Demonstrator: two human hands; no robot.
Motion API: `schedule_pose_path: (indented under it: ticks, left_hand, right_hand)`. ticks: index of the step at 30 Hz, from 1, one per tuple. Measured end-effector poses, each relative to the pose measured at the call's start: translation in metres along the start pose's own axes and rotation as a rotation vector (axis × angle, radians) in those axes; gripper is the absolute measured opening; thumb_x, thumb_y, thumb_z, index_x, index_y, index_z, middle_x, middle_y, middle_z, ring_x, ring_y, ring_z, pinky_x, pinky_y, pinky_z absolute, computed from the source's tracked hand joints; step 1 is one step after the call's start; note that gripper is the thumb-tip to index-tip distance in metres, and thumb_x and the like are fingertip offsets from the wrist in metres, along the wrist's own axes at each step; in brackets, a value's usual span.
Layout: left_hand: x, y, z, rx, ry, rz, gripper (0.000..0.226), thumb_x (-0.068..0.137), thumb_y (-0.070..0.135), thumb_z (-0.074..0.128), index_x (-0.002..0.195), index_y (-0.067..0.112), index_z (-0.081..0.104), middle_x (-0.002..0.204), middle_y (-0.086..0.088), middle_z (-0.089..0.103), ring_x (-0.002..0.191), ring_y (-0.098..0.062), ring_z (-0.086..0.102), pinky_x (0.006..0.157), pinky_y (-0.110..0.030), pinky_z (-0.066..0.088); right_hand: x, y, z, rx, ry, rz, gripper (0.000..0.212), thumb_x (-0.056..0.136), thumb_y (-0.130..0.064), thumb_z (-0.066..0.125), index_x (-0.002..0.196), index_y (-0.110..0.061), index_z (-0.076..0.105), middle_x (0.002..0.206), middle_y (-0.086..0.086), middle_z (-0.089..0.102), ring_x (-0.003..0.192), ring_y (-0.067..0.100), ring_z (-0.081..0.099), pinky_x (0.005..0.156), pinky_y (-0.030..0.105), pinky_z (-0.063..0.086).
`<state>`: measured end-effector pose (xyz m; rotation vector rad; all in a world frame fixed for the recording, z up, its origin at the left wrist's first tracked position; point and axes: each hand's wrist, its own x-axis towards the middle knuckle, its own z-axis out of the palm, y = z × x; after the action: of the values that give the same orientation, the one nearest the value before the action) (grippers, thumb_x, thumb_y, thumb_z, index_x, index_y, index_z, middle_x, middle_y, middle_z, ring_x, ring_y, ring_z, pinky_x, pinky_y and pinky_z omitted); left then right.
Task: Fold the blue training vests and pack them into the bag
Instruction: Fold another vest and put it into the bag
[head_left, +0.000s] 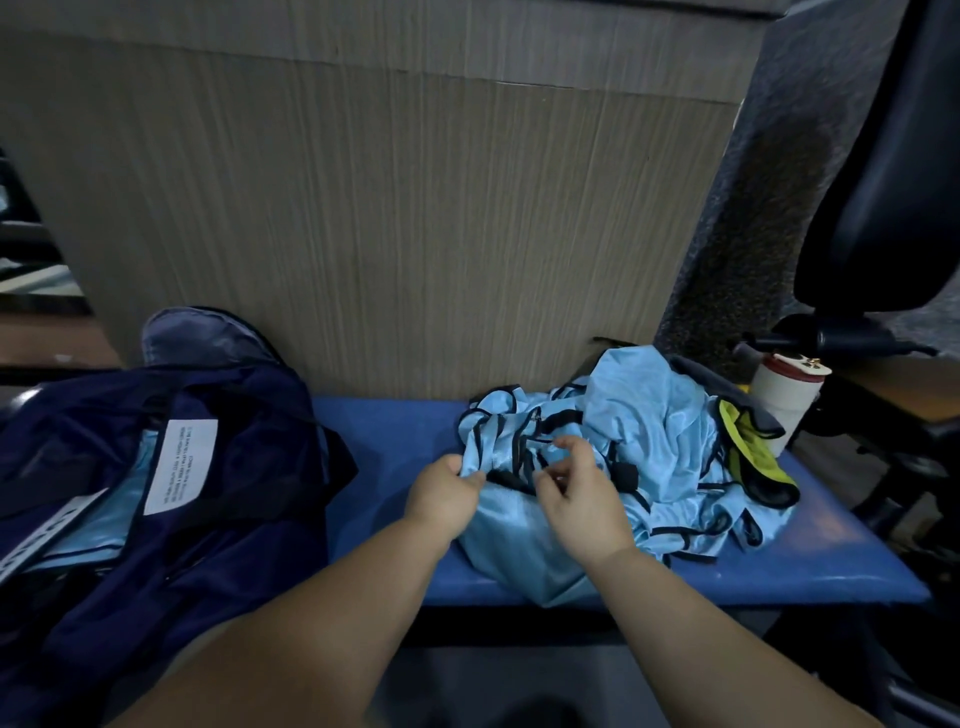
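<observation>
A crumpled heap of light blue training vests with black trim lies on the blue bench, right of centre. My left hand grips the left edge of the nearest vest. My right hand has its fingers curled over the same vest's black-trimmed part, pinching the fabric. The dark navy bag lies open at the left, with light blue fabric showing inside beside a white label.
A yellow-green vest pokes out at the heap's right side. A white cylindrical container stands behind it. A wood-grain panel rises behind the bench. A black chair stands at the right.
</observation>
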<state>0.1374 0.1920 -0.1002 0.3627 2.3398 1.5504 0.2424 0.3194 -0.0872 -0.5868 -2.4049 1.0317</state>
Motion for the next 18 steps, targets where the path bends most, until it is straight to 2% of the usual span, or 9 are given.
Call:
schedule_pose_path:
  ticks: [3, 6, 8, 9, 10, 12, 14, 15, 18]
  left_hand:
    - [-0.006, -0.003, -0.002, 0.030, -0.067, 0.091, 0.009, 0.091, 0.020, 0.062, 0.091, 0.027, 0.066, 0.091, 0.005, 0.072, 0.090, -0.016, 0.067, 0.089, -0.043, 0.054]
    - [-0.015, -0.005, -0.002, 0.013, -0.260, 0.183, 0.045, 0.088, 0.006, 0.063, 0.109, 0.046, 0.058, 0.107, 0.012, 0.071, 0.103, -0.010, 0.066, 0.097, -0.037, 0.051]
    - [-0.022, -0.005, -0.002, -0.018, -0.381, 0.182, 0.061, 0.089, -0.003, 0.060, 0.130, 0.040, 0.051, 0.118, 0.011, 0.067, 0.112, -0.007, 0.062, 0.103, -0.032, 0.047]
    - [-0.024, -0.006, -0.004, -0.023, -0.406, 0.173, 0.062, 0.088, -0.005, 0.060, 0.136, 0.033, 0.050, 0.121, 0.011, 0.066, 0.113, -0.007, 0.061, 0.104, -0.031, 0.046]
    - [-0.026, -0.005, -0.007, -0.033, -0.426, 0.144, 0.060, 0.088, -0.006, 0.060, 0.136, 0.028, 0.051, 0.121, 0.010, 0.066, 0.113, -0.006, 0.061, 0.104, -0.029, 0.047]
    - [-0.028, -0.002, -0.014, -0.073, -0.491, 0.065, 0.045, 0.088, -0.003, 0.064, 0.119, 0.029, 0.060, 0.111, 0.015, 0.068, 0.105, -0.002, 0.063, 0.096, -0.021, 0.049]
    - [-0.030, 0.004, -0.022, -0.092, -0.536, -0.021, 0.024, 0.090, 0.014, 0.067, 0.102, 0.035, 0.062, 0.105, 0.017, 0.068, 0.100, 0.001, 0.063, 0.091, -0.019, 0.047]
    - [-0.031, 0.007, -0.025, -0.102, -0.530, -0.068, 0.013, 0.092, 0.029, 0.065, 0.103, 0.034, 0.062, 0.109, 0.014, 0.068, 0.103, -0.001, 0.061, 0.096, -0.024, 0.044]
    - [-0.027, 0.011, -0.026, -0.186, -0.462, -0.177, 0.046, 0.091, 0.061, 0.050, 0.114, 0.024, 0.064, 0.118, 0.004, 0.067, 0.115, -0.014, 0.059, 0.109, -0.037, 0.038]
  right_hand:
    - [0.006, -0.006, 0.001, 0.060, -0.050, 0.171, 0.049, 0.098, -0.046, 0.051, 0.138, -0.019, 0.046, 0.112, -0.002, 0.060, 0.103, 0.018, 0.058, 0.089, 0.031, 0.043]
    - [0.015, -0.005, 0.010, 0.199, -0.141, 0.356, 0.068, 0.091, -0.061, 0.050, 0.140, -0.014, 0.048, 0.128, 0.005, 0.061, 0.115, 0.025, 0.058, 0.101, 0.040, 0.045]
    - [0.018, -0.002, 0.018, 0.397, -0.169, 0.454, 0.084, 0.078, -0.069, 0.058, 0.140, -0.013, 0.047, 0.127, 0.005, 0.063, 0.113, 0.025, 0.061, 0.099, 0.045, 0.050]
    - [0.020, 0.000, 0.021, 0.500, -0.167, 0.506, 0.082, 0.077, -0.063, 0.062, 0.138, -0.011, 0.049, 0.122, 0.006, 0.066, 0.107, 0.025, 0.065, 0.094, 0.044, 0.053]
    - [0.021, -0.002, 0.023, 0.575, -0.158, 0.542, 0.069, 0.081, -0.051, 0.067, 0.133, -0.009, 0.053, 0.115, 0.008, 0.070, 0.100, 0.026, 0.069, 0.089, 0.043, 0.056]
    - [0.023, -0.003, 0.023, 0.663, -0.169, 0.583, 0.042, 0.086, -0.023, 0.072, 0.121, -0.004, 0.060, 0.099, 0.013, 0.074, 0.088, 0.030, 0.072, 0.081, 0.043, 0.059]
    - [0.023, -0.003, 0.023, 0.722, -0.196, 0.619, 0.035, 0.083, -0.009, 0.073, 0.116, 0.000, 0.061, 0.093, 0.018, 0.075, 0.083, 0.036, 0.073, 0.079, 0.048, 0.059]
    - [0.023, -0.004, 0.023, 0.759, -0.210, 0.615, 0.033, 0.083, -0.004, 0.072, 0.114, 0.001, 0.061, 0.092, 0.020, 0.074, 0.083, 0.037, 0.073, 0.079, 0.049, 0.059]
    - [0.015, -0.010, 0.022, 0.850, -0.210, 0.544, 0.035, 0.082, 0.007, 0.067, 0.114, -0.004, 0.059, 0.096, 0.020, 0.074, 0.086, 0.037, 0.072, 0.075, 0.044, 0.059]
